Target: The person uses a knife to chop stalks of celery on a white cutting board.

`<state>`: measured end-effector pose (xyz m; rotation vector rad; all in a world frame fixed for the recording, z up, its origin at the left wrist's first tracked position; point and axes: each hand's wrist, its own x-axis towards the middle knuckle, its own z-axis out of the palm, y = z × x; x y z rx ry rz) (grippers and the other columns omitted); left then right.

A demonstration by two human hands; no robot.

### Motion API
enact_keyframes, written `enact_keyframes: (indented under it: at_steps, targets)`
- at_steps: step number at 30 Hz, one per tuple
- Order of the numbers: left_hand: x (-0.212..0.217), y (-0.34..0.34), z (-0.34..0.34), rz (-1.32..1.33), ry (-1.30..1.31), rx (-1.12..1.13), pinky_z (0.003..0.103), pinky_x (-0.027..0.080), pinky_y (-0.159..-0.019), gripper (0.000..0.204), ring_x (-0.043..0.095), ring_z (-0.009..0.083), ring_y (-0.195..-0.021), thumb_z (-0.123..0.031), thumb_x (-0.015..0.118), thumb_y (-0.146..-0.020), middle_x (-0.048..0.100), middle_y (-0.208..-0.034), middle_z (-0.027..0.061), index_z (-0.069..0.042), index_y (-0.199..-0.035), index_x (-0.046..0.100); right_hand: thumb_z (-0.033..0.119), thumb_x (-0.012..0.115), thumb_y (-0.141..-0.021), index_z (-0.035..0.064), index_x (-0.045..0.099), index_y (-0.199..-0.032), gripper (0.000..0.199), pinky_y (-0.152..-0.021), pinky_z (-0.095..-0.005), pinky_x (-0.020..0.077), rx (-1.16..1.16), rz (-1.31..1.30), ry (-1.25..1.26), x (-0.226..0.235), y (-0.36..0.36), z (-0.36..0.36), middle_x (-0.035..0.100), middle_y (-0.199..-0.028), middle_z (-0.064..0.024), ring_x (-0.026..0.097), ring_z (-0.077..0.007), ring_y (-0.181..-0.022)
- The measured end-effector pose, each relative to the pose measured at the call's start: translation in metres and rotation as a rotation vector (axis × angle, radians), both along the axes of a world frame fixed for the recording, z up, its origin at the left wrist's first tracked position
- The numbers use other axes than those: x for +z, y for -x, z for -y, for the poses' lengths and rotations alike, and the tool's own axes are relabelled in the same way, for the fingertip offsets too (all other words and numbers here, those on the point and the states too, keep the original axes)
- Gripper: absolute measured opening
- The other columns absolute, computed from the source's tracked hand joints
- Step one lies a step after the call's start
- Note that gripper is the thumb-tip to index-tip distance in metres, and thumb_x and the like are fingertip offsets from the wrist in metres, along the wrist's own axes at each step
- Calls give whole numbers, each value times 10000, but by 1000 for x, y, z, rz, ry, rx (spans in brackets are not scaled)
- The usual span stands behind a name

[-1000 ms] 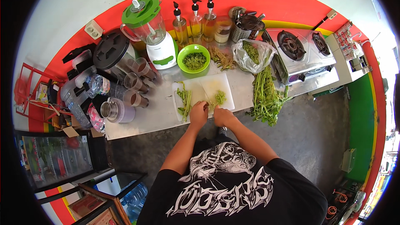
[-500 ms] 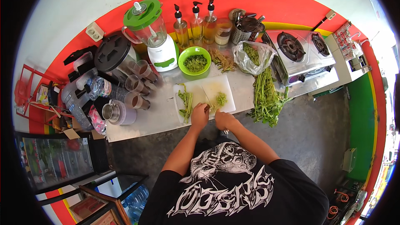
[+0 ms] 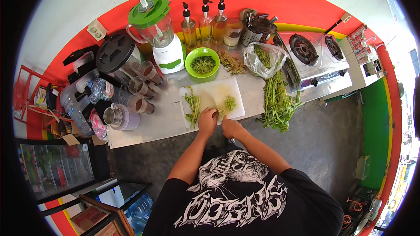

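On a white cutting board (image 3: 203, 91) at the front of the metal counter, my left hand (image 3: 208, 121) is closed, fingers curled over pale green stems at the board's near edge. My fingers mostly hide those stems. Just to its right, my right hand (image 3: 233, 129) grips a knife (image 3: 217, 100), whose thin blade points away across the board and is hard to make out against the white. Chopped green pieces (image 3: 229, 102) lie in a small heap right of the blade. Longer leafy stalks (image 3: 191, 107) rest on the board's left side.
Behind the board stands a green bowl (image 3: 202, 77) of chopped greens. A bunch of leafy stalks (image 3: 278, 105) overhangs the counter edge at right, near a plastic bag (image 3: 265, 63) and gas stove (image 3: 315, 57). Leftward are dark-filled cups (image 3: 141, 104), a flask (image 3: 121, 117) and a blender (image 3: 164, 48).
The whole view has shifted slightly to the left. Both hands keep nearly the same place on the board, and the chopped heap looks much the same.
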<state>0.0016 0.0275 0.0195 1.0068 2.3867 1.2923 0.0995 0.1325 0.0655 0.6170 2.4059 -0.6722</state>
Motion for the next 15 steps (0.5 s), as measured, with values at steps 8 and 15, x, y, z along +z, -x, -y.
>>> enact_keyframes:
  at_steps: [8, 15]
  targets:
    - [-4, -1, 4, 6, 18, -5, 456, 486, -743, 75, 611, 367, -869, -69, 681, -825, 612, -873, 142, -40, -890, 661, 104, 584, -855, -83, 441, -1146, 374, -893, -500, 534, -2, 25, 23, 4, 4, -4, 665, -1035, -349, 667, -463, -1029]
    - [-5, -2, 5, -149, -2, -57, 464, 495, -761, 76, 611, 377, -894, -91, 651, -859, 616, -896, 149, -46, -915, 676, 102, 567, -865, -93, 445, -1142, 360, -892, -503, 534, -27, -2, 40, 3, 8, -6, 658, -1063, -358, 663, -466, -1038]
